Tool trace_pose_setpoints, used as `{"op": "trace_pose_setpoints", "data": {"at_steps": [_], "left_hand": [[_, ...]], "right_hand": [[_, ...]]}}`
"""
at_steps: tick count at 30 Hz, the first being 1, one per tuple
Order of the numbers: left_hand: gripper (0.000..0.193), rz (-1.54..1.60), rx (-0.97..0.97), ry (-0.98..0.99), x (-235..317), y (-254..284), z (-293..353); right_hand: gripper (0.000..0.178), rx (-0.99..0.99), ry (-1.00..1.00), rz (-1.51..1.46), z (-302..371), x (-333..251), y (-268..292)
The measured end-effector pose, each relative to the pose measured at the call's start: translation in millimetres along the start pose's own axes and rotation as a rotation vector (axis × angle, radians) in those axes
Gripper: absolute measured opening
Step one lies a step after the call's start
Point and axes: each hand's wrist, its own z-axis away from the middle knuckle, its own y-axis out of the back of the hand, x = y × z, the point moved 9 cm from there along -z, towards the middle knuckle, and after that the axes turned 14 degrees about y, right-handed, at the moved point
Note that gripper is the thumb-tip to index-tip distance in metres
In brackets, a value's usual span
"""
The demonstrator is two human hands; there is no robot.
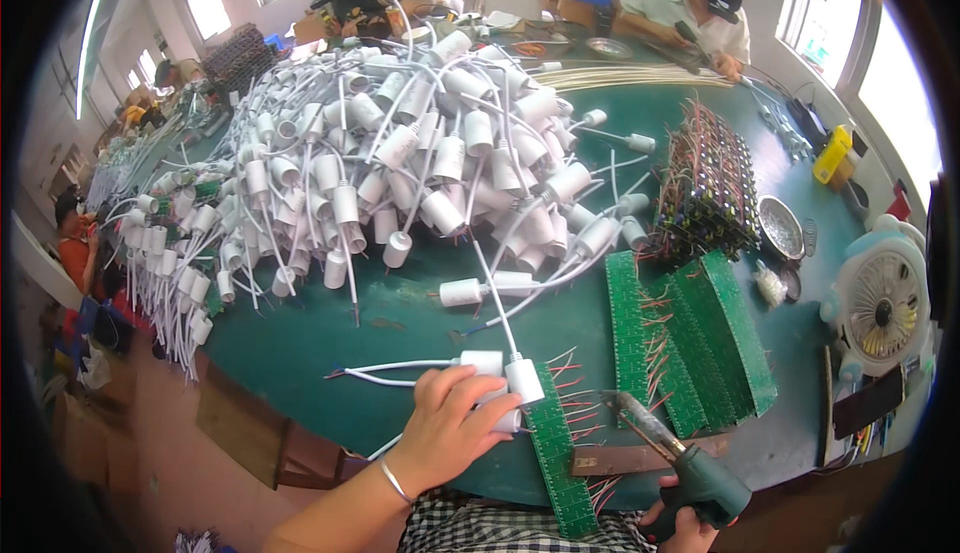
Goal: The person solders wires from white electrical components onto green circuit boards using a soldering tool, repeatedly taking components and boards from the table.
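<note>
My left hand (452, 421), with a bangle at the wrist, curls its fingers over a small group of white cylindrical housings with cables. One housing (524, 380) stands out past the fingertips, its white cable running up toward the pile; another housing (482, 361) lies just behind the knuckles. In my right hand (682, 531), at the lower edge, is the grip of a dark green heat gun (712, 485). Its bent metal nozzle points left, toward a green circuit board strip (562, 463) with red wires along its edge. This strip lies beside my left hand and reaches my checked clothing.
A large heap of white cabled housings (400, 153) covers the table's far left. Right of it are more green board strips (690, 343), a stack of wired boards (706, 178), a metal bowl (780, 228) and a fan (882, 303). Other people (690, 13) work across the table.
</note>
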Motion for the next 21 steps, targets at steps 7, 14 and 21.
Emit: {"op": "trace_pose_setpoints", "data": {"at_steps": [7, 14, 21], "left_hand": [[0.051, -0.127, -0.011, -0.175, 9, 7, -15], [0.05, -0.042, -0.033, 0.037, -39, 52, -77], [0.044, -0.118, -0.179, 0.273, -103, 6, -101]], "right_hand": [[0.036, 0.029, 0.038, -0.111, -6, -7, -3], [0.043, 0.06, 0.089, -0.163, -11, -22, -4], [0.041, 0.053, 0.113, -0.226, -7, -23, -2]]}}
